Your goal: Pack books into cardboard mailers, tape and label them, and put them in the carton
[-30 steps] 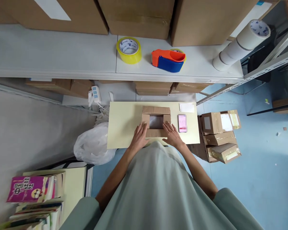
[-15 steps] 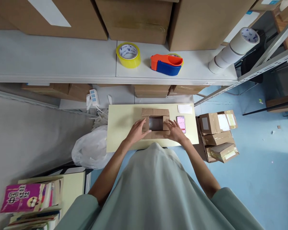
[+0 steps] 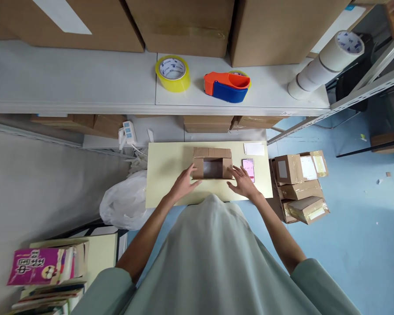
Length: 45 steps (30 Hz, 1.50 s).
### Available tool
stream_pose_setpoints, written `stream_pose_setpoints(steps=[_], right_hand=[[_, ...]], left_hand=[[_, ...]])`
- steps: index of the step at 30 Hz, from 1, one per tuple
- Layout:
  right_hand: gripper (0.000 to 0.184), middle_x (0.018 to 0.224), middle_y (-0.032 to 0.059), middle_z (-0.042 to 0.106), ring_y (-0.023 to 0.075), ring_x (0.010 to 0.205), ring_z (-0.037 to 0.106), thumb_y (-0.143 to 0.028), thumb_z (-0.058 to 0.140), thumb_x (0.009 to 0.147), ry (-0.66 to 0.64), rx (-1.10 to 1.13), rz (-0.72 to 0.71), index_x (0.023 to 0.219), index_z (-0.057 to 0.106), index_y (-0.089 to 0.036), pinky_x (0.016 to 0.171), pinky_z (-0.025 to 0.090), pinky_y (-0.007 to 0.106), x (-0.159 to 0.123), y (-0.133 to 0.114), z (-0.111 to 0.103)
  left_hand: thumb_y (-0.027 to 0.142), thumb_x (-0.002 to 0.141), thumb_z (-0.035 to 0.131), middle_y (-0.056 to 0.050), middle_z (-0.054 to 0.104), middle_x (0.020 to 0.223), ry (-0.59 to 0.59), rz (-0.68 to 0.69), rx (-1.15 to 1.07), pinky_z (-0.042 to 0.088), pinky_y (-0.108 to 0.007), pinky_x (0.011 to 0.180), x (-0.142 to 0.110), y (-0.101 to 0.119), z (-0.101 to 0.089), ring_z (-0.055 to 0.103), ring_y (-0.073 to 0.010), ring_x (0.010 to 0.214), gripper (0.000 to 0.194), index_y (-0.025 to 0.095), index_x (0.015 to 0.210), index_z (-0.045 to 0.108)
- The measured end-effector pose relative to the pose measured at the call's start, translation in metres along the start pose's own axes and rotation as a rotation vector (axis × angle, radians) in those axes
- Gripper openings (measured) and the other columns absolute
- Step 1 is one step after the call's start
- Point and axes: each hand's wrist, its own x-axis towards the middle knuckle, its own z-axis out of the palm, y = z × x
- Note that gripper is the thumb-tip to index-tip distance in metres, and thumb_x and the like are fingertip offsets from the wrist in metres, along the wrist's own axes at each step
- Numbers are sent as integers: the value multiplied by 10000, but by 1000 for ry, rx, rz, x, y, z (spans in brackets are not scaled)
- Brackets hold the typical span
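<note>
A small open cardboard box [image 3: 212,153] sits on the pale yellow table [image 3: 170,151]. Its far, left and right flaps show, and its inside looks grey. The near flap appears only as a thin edge. At the box's left near corner is my left hand [image 3: 184,183], fingers spread and holding nothing. My right hand [image 3: 243,182] is likewise open, beside the right near corner, with its fingertips close to the box wall. Whether the fingertips touch the cardboard, I cannot tell. Just past the right fingers lies a phone [image 3: 248,168] with a pink screen.
White paper [image 3: 254,148] lies behind the phone. On the shelf [image 3: 85,78] are a yellow tape roll [image 3: 173,73], an orange-and-blue tape dispenser [image 3: 227,86] and stacked white rolls [image 3: 325,65]. Cardboard boxes [image 3: 297,188] stand right, a white plastic bag [image 3: 126,201] left, books [image 3: 39,266] lower left.
Both hands have moved off the side flaps, outward and slightly nearer to me, with fingers spreading. The box's near flap, flat in view before, now shows only as an edge.
</note>
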Motion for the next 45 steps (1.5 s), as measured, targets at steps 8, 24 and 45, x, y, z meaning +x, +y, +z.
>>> stream_pose_setpoints(steps=[8, 24, 45], right_hand=[[891, 1642, 245, 546, 380, 1541, 516, -500, 656, 987, 202, 491, 389, 1717, 301, -133, 1235, 452, 617, 62, 33, 16], [448, 1521, 174, 667, 359, 1442, 613, -645, 675, 966, 452, 676, 343, 1106, 777, -232, 1167, 532, 564, 26, 12, 27], [471, 1219, 166, 816, 331, 1066, 805, -601, 756, 862, 467, 837, 540, 1113, 774, -204, 837, 675, 431, 12, 16, 53]], left_hand=[[427, 754, 965, -298, 354, 1724, 125, -317, -172, 422, -538, 1265, 67, -11, 10, 471, -420, 1561, 1360, 190, 1760, 82], [290, 879, 849, -126, 622, 1469, 310, -48, -112, 577, -493, 1171, 23, -1, 13, 635, -321, 1408, 357, 250, 1215, 738], [246, 945, 774, -105, 796, 1178, 447, -275, -186, 677, -395, 914, 5, 4, 50, 795, -218, 888, 161, 187, 1094, 791]])
